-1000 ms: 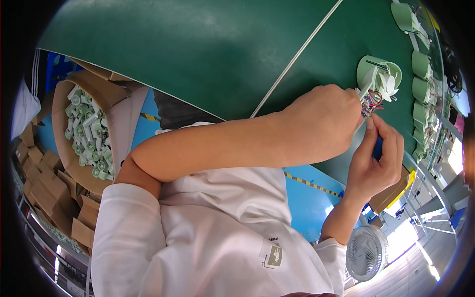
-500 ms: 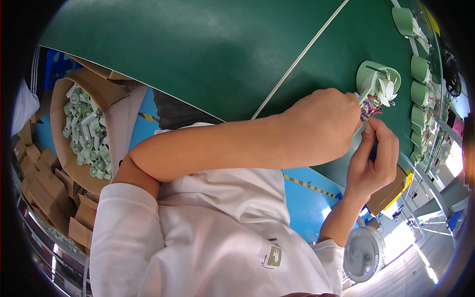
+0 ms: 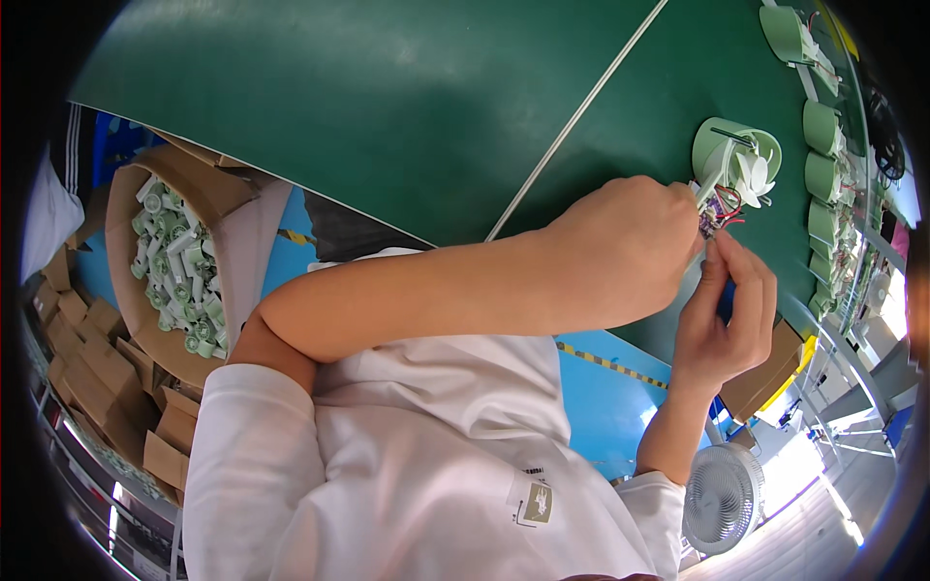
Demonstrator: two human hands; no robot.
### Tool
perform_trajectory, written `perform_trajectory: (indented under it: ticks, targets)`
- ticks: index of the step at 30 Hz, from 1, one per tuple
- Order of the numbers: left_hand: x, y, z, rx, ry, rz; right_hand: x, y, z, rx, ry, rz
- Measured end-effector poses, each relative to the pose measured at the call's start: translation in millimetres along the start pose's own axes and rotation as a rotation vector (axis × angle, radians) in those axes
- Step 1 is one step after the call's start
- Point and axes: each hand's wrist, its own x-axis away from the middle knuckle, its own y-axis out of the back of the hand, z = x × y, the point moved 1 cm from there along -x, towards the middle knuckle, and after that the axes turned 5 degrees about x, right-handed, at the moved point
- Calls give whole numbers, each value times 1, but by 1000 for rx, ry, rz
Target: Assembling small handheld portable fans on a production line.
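Note:
A part-built pale green handheld fan (image 3: 704, 155) lies over the green table, its round head showing white blades (image 3: 754, 174). Below the blades a small purple circuit board (image 3: 714, 208) with red and black wires is exposed. My left hand (image 3: 630, 252) is closed around the fan's handle end, its fingers turned away from view. Close beneath the board, my right hand (image 3: 728, 315) pinches thumb and forefinger together at the board's lower end. Whatever sits between those fingertips is too small to make out.
More green fan shells (image 3: 821, 126) stand in a row along the table's right edge. A pale strip (image 3: 581, 116) crosses the green tabletop (image 3: 387, 97). At left, a carton (image 3: 257, 242) holds many green and white parts, beside stacked cardboard boxes (image 3: 97, 373). A floor fan (image 3: 722, 499) stands lower right.
The view has shifted slightly. Both hands stay at the fan in nearly the same pose, the right fingertips still at the lower end of the board.

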Motion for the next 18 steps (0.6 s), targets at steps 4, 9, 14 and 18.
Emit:
perform_trajectory:
  ticks: [4, 9, 14, 18]
  targets:
    - [0, -2, 3, -113, -142, -13, 2, -1, 0, -86, -142, -29]
    - [0, -2, 4, -78, -76, 13, 0, -1, -3, -59, -25, -36]
    - [0, -1, 3, -59, -37, 27, 1, -2, -7, -34, 48, -7]
    - [0, -1, 3, -59, -62, 16, 2, -3, -6, -17, 94, -24]
